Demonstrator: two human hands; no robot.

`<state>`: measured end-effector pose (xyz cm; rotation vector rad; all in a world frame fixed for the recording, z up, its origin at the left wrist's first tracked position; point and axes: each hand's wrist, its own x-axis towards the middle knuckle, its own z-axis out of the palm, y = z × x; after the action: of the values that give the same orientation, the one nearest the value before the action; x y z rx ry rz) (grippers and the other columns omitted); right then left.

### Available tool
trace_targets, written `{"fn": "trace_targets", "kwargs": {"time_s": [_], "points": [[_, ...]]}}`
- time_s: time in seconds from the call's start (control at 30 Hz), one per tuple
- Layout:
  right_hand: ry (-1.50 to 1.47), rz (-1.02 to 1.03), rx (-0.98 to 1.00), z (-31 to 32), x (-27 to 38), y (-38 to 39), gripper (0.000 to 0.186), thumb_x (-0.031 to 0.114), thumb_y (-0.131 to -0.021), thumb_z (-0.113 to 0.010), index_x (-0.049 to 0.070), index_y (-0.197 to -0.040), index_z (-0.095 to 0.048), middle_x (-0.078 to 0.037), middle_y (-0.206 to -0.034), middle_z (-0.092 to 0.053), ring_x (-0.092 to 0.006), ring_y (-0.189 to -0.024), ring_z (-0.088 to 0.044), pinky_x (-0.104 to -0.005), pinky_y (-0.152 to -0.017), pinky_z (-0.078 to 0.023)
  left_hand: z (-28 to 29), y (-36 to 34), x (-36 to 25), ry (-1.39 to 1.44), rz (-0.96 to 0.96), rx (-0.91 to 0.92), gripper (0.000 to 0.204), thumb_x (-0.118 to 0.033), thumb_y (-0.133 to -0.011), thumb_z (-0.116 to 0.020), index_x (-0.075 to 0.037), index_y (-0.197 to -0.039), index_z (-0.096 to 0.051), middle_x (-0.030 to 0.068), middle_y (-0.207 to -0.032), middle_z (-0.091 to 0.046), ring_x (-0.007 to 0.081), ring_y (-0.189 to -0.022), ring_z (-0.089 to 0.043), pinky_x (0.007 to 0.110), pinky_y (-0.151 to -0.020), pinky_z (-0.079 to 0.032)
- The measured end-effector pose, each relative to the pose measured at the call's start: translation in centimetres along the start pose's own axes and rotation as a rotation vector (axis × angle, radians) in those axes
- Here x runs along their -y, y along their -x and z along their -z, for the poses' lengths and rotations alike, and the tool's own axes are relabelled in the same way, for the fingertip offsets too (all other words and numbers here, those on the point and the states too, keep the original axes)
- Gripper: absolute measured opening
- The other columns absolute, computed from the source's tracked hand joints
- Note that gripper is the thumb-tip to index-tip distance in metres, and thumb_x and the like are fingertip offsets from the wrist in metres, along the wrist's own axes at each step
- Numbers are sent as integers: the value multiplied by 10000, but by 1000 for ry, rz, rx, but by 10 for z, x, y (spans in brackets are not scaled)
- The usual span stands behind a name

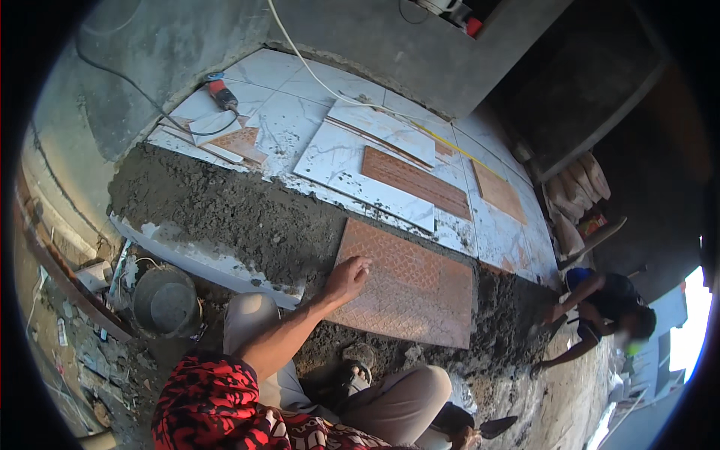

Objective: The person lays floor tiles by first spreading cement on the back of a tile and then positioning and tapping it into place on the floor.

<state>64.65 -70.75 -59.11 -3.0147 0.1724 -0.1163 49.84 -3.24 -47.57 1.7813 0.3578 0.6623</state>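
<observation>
Just beneath the left hand (349, 279) and reaching out to its right lies the tile (409, 289), patterned brown face up, with mortar (240, 202) to its left and beyond. That hand's fingers are loosely curled, with nothing seen in them; whether they touch the tile I cannot tell. Nearer the body and to its right, the right hand (468, 437), cut by the lower edge, appears wrapped round a trowel (497, 427). To handle so wide and thin a tile well, I would spread the weight through a flat palm near its middle; pressing one edge could rock or crack it over lumps. Well to the hand's left stands a grey bucket (166, 301), its inside too dim to tell residue from contents. Far off to its right, sacks (576, 196) slump, their contents hidden.
</observation>
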Motion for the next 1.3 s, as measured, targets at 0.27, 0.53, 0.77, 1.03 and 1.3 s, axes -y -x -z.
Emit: {"fn": "trace_targets", "kwargs": {"time_s": [0.27,0.53,0.77,1.03,1.3], "points": [[-8,-181,-147,-9,-90,118,286,333,-803,-607,98,-887,-467,-54,-672,-464,-215,-623,-492,-379,-550,-408,-14,-3,6,-12,110,46,299,-178,-971,-516,-25,-1225,-557,124,-1152,-636,172,-1038,-595,303,-902,-458],[-594,-884,-373,36,-85,248,276,223,-765,-636,57,-863,-439,-69,-725,-493,-218,-587,-465,-432,-554,-404,-12,3,8,31,87,103,361,-220,-992,-486,-6,-1282,-499,128,-1226,-591,202,-1102,-556,333,-967,-417],[-661,-1097,-413,26,-84,312,409,212,-779,-655,49,-1073,-422,-147,-899,-562,-256,-745,-572,-386,-667,-485,-10,-9,23,-14,72,112,354,-233,-994,-481,-22,-1277,-507,102,-1218,-600,193,-1051,-565,330,-894,-422],[-31,-516,108,197,-82,310,363,321,-827,-669,125,-1100,-534,-151,-988,-674,-328,-892,-663,-429,-703,-497,1,-11,23,-47,73,76,364,-210,-986,-497,-2,-1284,-489,107,-1222,-596,164,-1027,-568,274,-869,-428],[586,-158,677,245,-28,170,172,185,-801,-616,166,-971,-633,-95,-855,-691,-310,-803,-675,-420,-656,-527,4,-8,24,-134,121,72,342,-224,-1001,-463,-16,-1270,-503,106,-1216,-604,187,-1041,-579,305,-906,-424]]}}
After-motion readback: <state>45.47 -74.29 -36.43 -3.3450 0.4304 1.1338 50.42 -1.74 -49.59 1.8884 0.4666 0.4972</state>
